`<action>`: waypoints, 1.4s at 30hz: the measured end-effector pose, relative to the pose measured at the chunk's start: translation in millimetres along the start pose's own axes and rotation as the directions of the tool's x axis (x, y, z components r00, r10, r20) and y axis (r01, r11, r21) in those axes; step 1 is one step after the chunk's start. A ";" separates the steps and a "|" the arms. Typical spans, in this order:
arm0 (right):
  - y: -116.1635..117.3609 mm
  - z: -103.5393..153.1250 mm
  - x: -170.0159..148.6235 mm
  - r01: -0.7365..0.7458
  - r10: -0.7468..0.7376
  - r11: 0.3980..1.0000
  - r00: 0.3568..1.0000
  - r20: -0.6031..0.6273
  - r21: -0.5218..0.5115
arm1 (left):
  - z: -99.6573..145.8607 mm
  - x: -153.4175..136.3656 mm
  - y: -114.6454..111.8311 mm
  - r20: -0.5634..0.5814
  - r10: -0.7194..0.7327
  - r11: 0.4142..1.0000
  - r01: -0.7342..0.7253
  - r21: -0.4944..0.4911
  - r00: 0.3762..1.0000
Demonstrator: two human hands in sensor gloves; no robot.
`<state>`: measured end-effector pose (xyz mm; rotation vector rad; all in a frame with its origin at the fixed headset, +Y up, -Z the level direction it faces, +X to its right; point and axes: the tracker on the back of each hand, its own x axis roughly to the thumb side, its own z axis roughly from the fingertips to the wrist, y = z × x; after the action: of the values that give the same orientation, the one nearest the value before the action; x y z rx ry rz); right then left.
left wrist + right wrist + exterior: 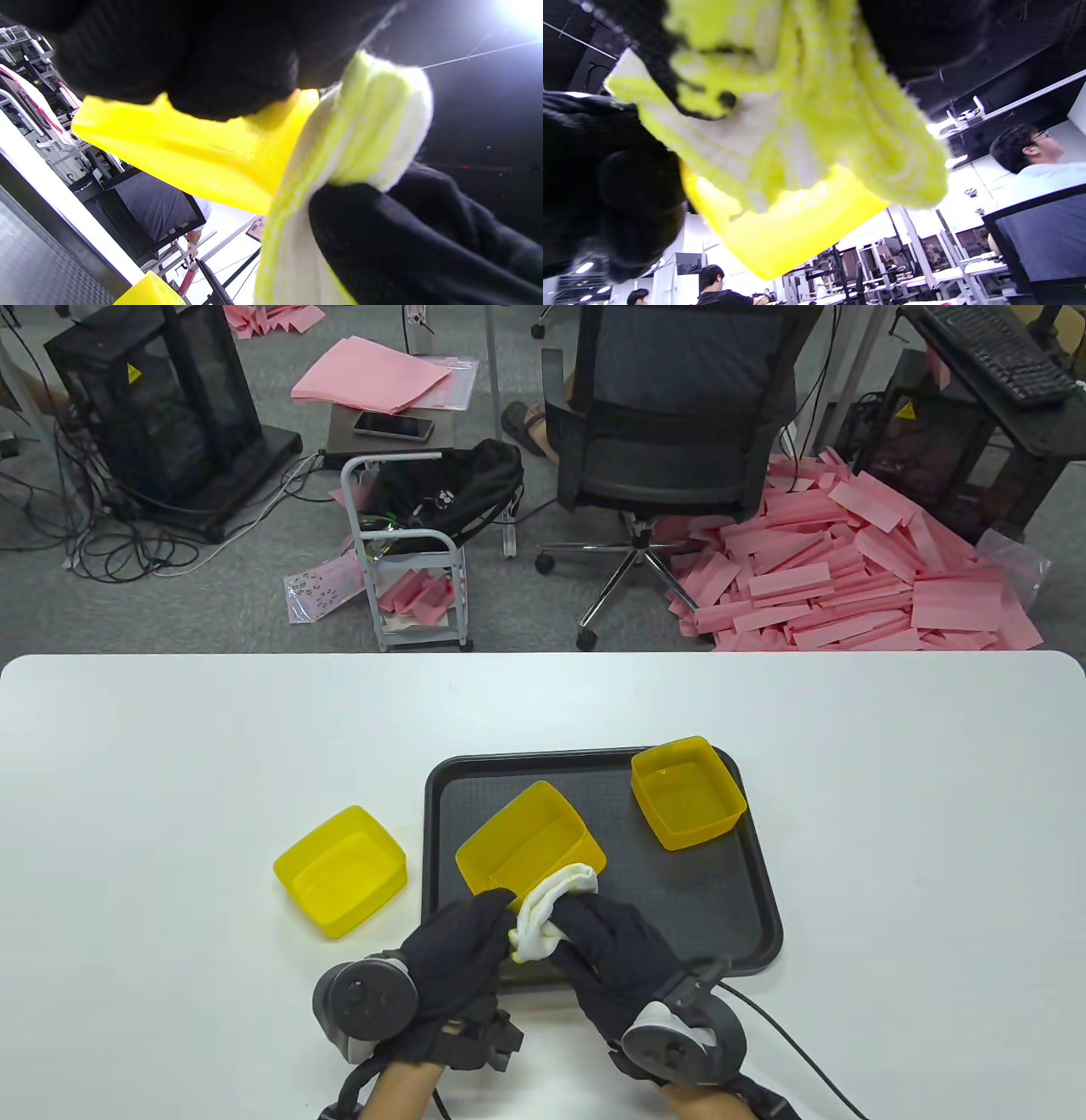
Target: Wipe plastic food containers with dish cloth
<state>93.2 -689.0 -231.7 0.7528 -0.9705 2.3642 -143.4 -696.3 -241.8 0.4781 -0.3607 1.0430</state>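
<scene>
**Wiping the middle container over the tray**

The white counter [170, 746] carries a dark tray [721, 899] set toward its near edge. Three yellow plastic containers are in play: one stands on the counter just left of the tray [339, 869], one sits upright in the tray's far right corner [687, 793], and a third [530, 848] is tilted above the tray's left half.

The left hand [454, 954] grips that tilted container by its near edge; in the left wrist view its fingers [229, 72] curl over the yellow rim. The right hand [615, 946] has its fingers closed around a bunched white dish cloth [551, 908], which presses against the container's near corner.

Judging by this, the wiping step on the middle container is under way, with the cloth working at the rim. The next move likely calls for turning the container in the left hand so the cloth can reach the inside walls and base. Which of the other two are already wiped cannot be told.
</scene>
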 end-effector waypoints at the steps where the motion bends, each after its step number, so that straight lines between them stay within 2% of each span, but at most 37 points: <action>1: -2.3 -0.6 -3.9 -0.011 0.011 1.000 1.000 -0.018 -0.013 | 0.3 0.9 -0.8 0.002 0.001 1.000 -0.001 -0.004 1.000; 7: -6.3 -0.9 -12.0 -0.011 0.009 1.000 0.995 -0.098 -0.018 | 0.7 2.9 -4.6 0.002 -0.002 1.000 0.002 -0.018 1.000; 11: -0.3 0.9 3.2 -0.014 0.015 0.999 1.000 -0.021 0.043 | 1.1 1.6 -4.3 -0.012 -0.014 1.000 0.014 -0.017 1.000; 16: -1.8 -0.5 4.4 -0.013 0.014 0.998 1.000 -0.025 0.057 | 1.4 0.1 -3.6 -0.018 0.004 1.000 -0.005 -0.020 1.000; 23: -12.4 0.0 -29.1 -0.015 0.019 0.999 0.992 -0.128 0.032 | 2.7 0.4 -8.3 0.003 -0.022 0.999 0.022 -0.047 1.000; 28: -20.7 -0.3 -54.3 0.042 -0.030 0.995 0.991 -0.133 0.087 | 3.0 -0.7 -12.1 0.012 -0.089 0.994 0.090 -0.066 0.996; 30: -25.4 0.4 -62.9 0.065 -0.052 0.995 0.985 -0.167 0.075 | 2.1 -0.9 -11.4 0.031 -0.125 0.990 0.127 -0.062 0.992; 36: -34.3 0.6 -76.9 0.100 -0.085 0.994 0.968 -0.234 0.051 | -5.1 -4.1 2.1 0.026 -0.205 0.977 0.206 -0.058 0.978; 42: -34.4 1.7 -85.8 0.116 -0.098 0.992 0.959 -0.265 0.053 | -14.1 -12.4 38.3 -0.028 -0.291 0.956 0.289 -0.054 0.956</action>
<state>177.7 -686.7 -269.1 0.4859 -0.7227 2.3377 -182.2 -681.8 -252.0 0.4521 -0.2736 0.7542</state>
